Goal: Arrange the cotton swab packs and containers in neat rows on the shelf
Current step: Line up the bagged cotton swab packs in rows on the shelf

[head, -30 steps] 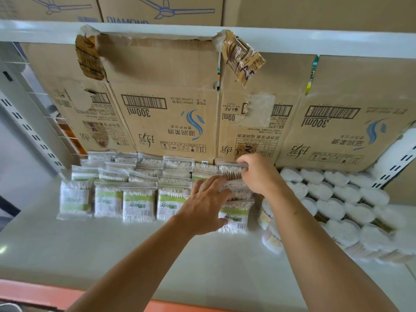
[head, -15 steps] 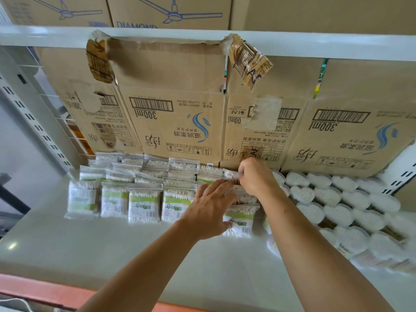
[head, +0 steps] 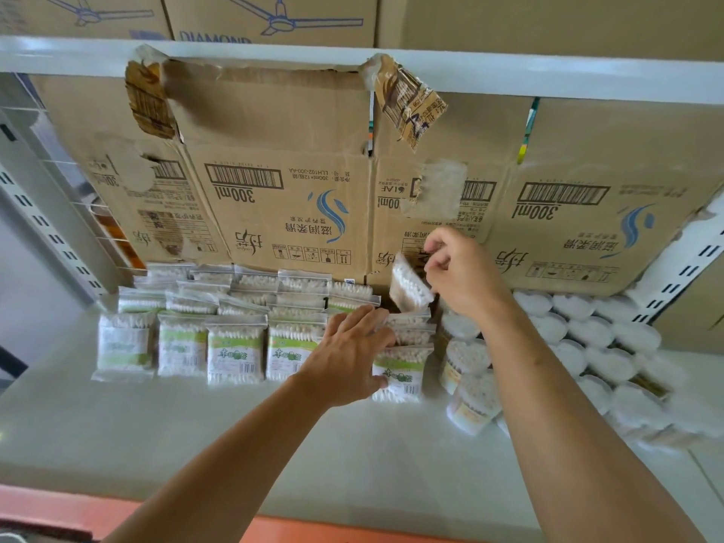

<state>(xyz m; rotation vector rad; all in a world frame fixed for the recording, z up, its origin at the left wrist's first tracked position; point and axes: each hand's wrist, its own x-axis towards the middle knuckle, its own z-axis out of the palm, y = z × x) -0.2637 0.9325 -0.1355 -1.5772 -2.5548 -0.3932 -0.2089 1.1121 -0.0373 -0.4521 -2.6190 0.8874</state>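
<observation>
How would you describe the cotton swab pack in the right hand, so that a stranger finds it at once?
Look at the brown cardboard lining the back of the shelf. Just before it, above the rows of packs, the right hand pinches one pack. It alone is lifted and tilted.

The packs point(head: 235, 348) are clear film over white swabs, each front banded green and white with dark print. The lifted pack point(head: 409, 286) shows white tips on tan sticks. The tubs point(head: 580, 307) are white on top — tan below. The cartons point(head: 274, 190) are brown, with black barcodes, black lettering and a blue swirl. The shelf point(head: 352, 444) is pale grey-white; its front edge point(head: 313, 531) is orange. The brown boxes point(head: 274, 13) above bear a blue fan drawing.
</observation>
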